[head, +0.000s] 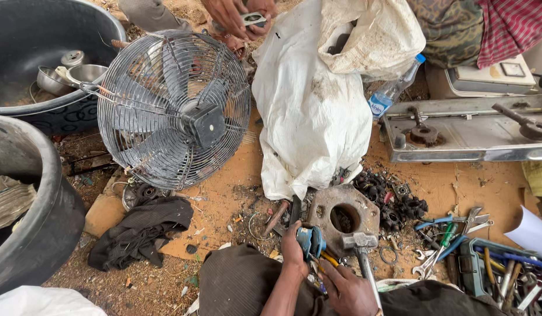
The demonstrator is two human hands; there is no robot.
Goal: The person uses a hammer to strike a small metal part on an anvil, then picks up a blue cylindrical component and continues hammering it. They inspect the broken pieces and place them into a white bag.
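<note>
My left hand [292, 250] grips a small blue part [310, 240] with yellow wires trailing from it, held low in front of me above my lap. My right hand [347, 288] pinches the wires just below that part. A hammer [361, 244] stands head-up right beside my right hand. Just beyond both hands lies a rusty round metal plate with a centre hole [343, 212].
A wire fan guard with blades [173, 109] lies to the left, near two dark basins [25, 199]. A white sack [310, 111], a gas stove top [464, 130], black small parts [393, 202] and loose tools [458, 240] surround me. Another person's hands [238, 14] hold a small piece at the top.
</note>
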